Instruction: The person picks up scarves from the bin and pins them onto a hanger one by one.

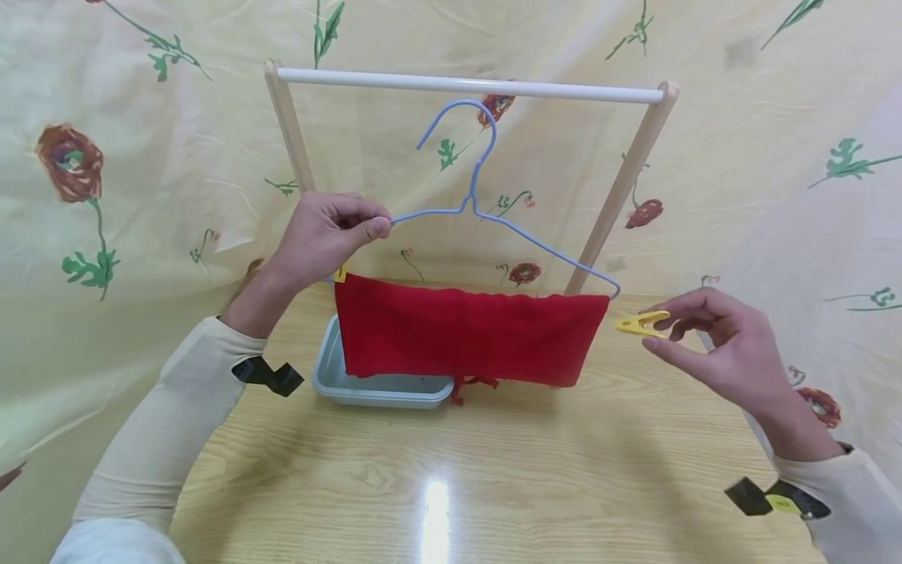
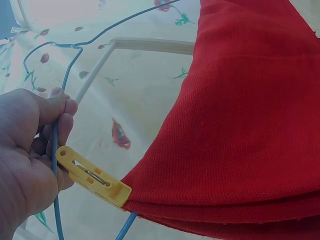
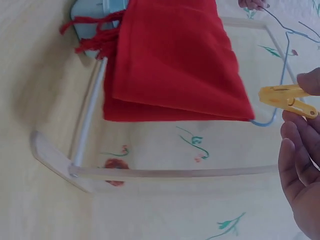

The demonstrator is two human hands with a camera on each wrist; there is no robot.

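My left hand point(image 1: 331, 233) grips the left shoulder of a blue wire hanger point(image 1: 543, 244) and holds it up. Folded over the hanger's lower bar is a red cloth point(image 1: 465, 333), which looks like a scarf with fringe. One yellow clothespin point(image 2: 95, 177) clamps the cloth's left end at the bar. On the other side, my right hand point(image 1: 733, 345) pinches a second yellow clothespin point(image 1: 643, 323) between thumb and fingers. That clothespin sits just right of the hanger's right corner, apart from the cloth, as the right wrist view point(image 3: 285, 95) also shows.
Behind the hanger stands a rack with a white rail point(image 1: 465, 82) and wooden side posts point(image 1: 627, 180). A pale blue plastic basin point(image 1: 384, 398) sits on the wooden table point(image 1: 507, 478), partly behind the cloth. Flowered fabric point(image 1: 141, 235) hangs around the back and sides.
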